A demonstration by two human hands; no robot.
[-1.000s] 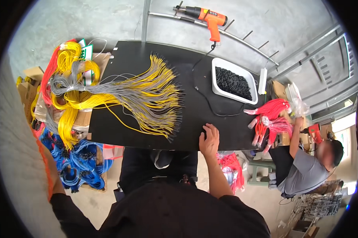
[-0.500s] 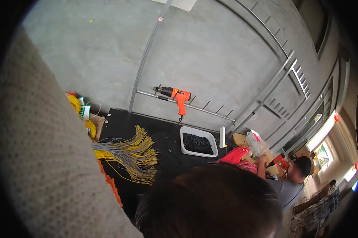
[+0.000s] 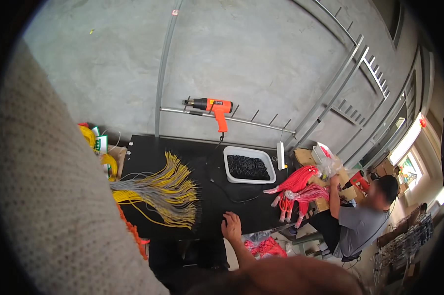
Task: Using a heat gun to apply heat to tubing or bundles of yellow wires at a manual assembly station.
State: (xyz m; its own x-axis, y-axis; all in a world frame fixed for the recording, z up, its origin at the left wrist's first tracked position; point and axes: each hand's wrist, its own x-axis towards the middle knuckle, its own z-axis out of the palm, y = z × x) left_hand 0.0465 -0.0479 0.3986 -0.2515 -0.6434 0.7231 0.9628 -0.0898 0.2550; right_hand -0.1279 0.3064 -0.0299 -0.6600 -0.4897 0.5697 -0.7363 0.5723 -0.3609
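Note:
What appears to be my right hand rests at the front edge of a black table, holding nothing, its fingers loosely apart. Its bare forearm passes behind a blurred brown rounded shape at the lower edge. Left of the hand lies a fanned bundle of yellow and grey wires. A white tray of short black pieces stands beyond the hand, with a thin dark cable nearby. A beige knit sleeve fills the left side; whose it is I cannot tell. My left hand does not show.
An orange heat gun hangs on a metal rail by the wall. Red wire bundles lie at the table's right end. A co-worker in a grey shirt sits there beside a red heat gun. Yellow coils stand at the left.
The view has shifted. The dark-haired head that covered the lower middle has dropped lower, uncovering the hand at the table edge, the red bundles and more of the co-worker.

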